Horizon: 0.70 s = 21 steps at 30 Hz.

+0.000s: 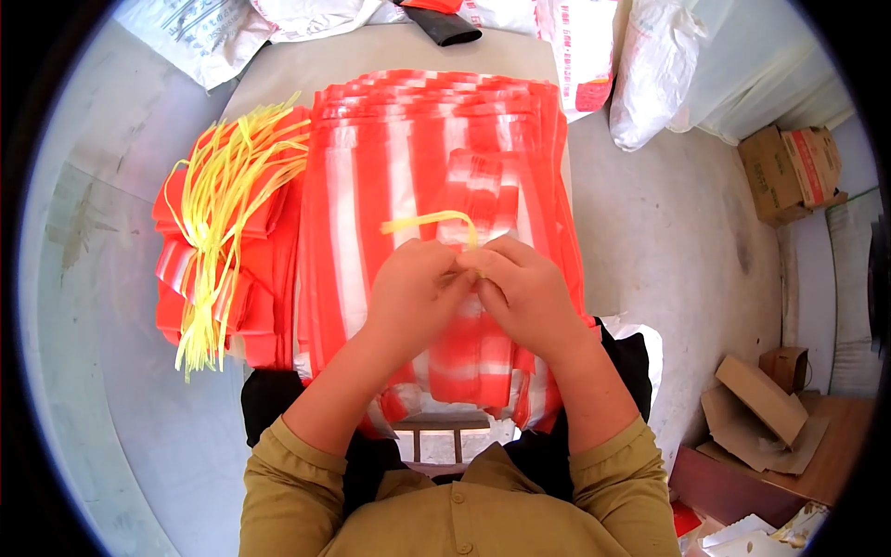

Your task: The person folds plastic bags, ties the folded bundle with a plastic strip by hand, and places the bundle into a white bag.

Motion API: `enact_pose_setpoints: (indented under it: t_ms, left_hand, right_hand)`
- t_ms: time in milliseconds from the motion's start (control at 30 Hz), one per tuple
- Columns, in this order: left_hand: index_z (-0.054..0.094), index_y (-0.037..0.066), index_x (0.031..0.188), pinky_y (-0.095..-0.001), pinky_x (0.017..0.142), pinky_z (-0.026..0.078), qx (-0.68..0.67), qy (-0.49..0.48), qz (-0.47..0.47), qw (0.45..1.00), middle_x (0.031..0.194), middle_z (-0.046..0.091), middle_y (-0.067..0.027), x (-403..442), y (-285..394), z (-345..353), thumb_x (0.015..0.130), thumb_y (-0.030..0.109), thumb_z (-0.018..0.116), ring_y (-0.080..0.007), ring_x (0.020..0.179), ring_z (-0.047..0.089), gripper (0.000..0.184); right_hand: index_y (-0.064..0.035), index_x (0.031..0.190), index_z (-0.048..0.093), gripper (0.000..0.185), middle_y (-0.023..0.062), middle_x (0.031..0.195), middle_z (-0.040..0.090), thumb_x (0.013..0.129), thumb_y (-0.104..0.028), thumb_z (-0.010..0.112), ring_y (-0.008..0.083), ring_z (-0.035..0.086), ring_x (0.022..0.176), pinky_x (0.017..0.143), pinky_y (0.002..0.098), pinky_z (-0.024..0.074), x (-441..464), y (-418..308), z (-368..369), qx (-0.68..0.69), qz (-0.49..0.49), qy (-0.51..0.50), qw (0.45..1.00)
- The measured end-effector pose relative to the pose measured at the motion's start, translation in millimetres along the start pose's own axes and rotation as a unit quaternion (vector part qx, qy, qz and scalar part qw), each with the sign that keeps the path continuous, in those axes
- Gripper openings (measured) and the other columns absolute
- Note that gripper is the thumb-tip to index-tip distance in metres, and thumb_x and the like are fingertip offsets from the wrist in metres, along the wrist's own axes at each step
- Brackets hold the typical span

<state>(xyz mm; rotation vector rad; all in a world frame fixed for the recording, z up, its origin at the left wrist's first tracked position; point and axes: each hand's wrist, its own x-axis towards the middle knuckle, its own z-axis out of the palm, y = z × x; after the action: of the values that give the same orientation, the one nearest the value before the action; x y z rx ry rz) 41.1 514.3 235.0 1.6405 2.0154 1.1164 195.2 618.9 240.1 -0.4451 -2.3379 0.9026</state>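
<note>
Far left on my feed: a loose bunch of yellow strips draped over folded red bundles. Next, a broad pile of red-and-white striped sheets, layered at its far edge, on the counter. I see the left hand curled closed, fingertips pinching a single yellow strip; the strip's free end arcs up and leftward. Beneath the hands, a narrow folded striped bundle lies lengthwise atop the pile, glossy, partly covered. Right hand: also closed, pinching the strip, fingertips touching the left's; I can't make out exact finger placement.
</note>
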Motion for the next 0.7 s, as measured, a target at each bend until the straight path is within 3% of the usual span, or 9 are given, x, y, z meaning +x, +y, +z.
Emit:
enact_pose_setpoints:
  t_ms: [100, 267, 367, 467, 567, 667, 700]
  left_hand:
    - [0.069, 0.001, 0.093, -0.0364, 0.069, 0.049, -0.012, 0.024, 0.04, 0.999, 0.082, 0.064, -0.0135, -2, 2, 3, 0.088, 0.008, 0.075, -0.0274, 0.08, 0.063, 0.01]
    - [0.071, 0.005, 0.094, -0.042, 0.071, 0.052, -0.083, 0.011, -0.044, 0.996, 0.085, 0.068, -0.0133, -6, 3, 6, 0.088, 0.012, 0.074, -0.0314, 0.08, 0.065, 0.01]
    - [0.071, 0.003, 0.096, -0.0405, 0.07, 0.052, -0.118, 0.011, -0.074, 0.99, 0.085, 0.069, -0.0144, -7, 3, 7, 0.09, 0.011, 0.073, -0.0308, 0.079, 0.066, 0.01]
    - [0.07, 0.002, 0.097, -0.0386, 0.07, 0.052, -0.152, 0.018, -0.105, 0.983, 0.086, 0.069, -0.0145, -9, 2, 10, 0.092, 0.011, 0.071, -0.0293, 0.078, 0.067, 0.01]
    - [0.071, 0.001, 0.099, -0.0366, 0.07, 0.052, -0.182, 0.021, -0.127, 0.975, 0.087, 0.07, -0.0139, -10, -4, 15, 0.093, 0.01, 0.07, -0.0268, 0.078, 0.068, 0.011]
    - [0.071, 0.002, 0.1, -0.0349, 0.07, 0.052, -0.201, 0.01, -0.145, 0.969, 0.087, 0.07, -0.0138, -9, -7, 16, 0.094, 0.01, 0.069, -0.0245, 0.078, 0.068, 0.011]
    - [0.072, 0.002, 0.101, -0.0344, 0.07, 0.052, -0.206, 0.004, -0.151, 0.967, 0.087, 0.07, -0.0138, -8, -7, 16, 0.094, 0.01, 0.069, -0.0238, 0.078, 0.068, 0.011]
  right_hand:
    - [-0.0047, 0.107, 0.07, 0.024, 0.0128, 0.097, 0.068, 0.084, 0.002, 0.068, 0.0315, 0.066, 0.091, 0.077, 0.0416, 0.0561, 1, 2, 2, -0.038, -0.029, 0.04, 0.998]
    - [-0.0039, 0.11, 0.072, 0.027, 0.0131, 0.099, 0.068, 0.083, 0.003, 0.07, 0.0315, 0.067, 0.092, 0.078, 0.0398, 0.0564, -4, 6, 5, -0.041, -0.011, 0.058, 0.997]
    - [-0.0033, 0.109, 0.073, 0.024, 0.0127, 0.1, 0.068, 0.085, 0.002, 0.071, 0.0283, 0.067, 0.09, 0.077, 0.0373, 0.0561, -6, 8, 5, 0.017, 0.032, 0.056, 0.998]
    - [-0.002, 0.109, 0.071, 0.021, 0.0117, 0.1, 0.067, 0.088, 0.002, 0.068, 0.0238, 0.067, 0.088, 0.077, 0.0332, 0.0545, -5, -8, 1, 0.125, 0.167, 0.039, 0.977]
    - [-0.0007, 0.108, 0.069, 0.019, 0.0112, 0.099, 0.065, 0.09, 0.002, 0.064, 0.0203, 0.065, 0.087, 0.078, 0.0304, 0.0521, -8, 3, 3, 0.324, 0.285, 0.005, 0.902]
    - [-0.0011, 0.105, 0.067, 0.016, 0.0036, 0.095, 0.061, 0.092, 0.006, 0.062, 0.0091, 0.057, 0.083, 0.074, 0.023, 0.046, -7, 9, -4, 0.338, 0.252, -0.058, 0.905]
    - [-0.0012, 0.104, 0.067, 0.016, 0.0039, 0.095, 0.06, 0.091, 0.006, 0.062, 0.0105, 0.058, 0.083, 0.074, 0.0239, 0.0468, -6, 6, -5, 0.287, 0.228, -0.058, 0.929]
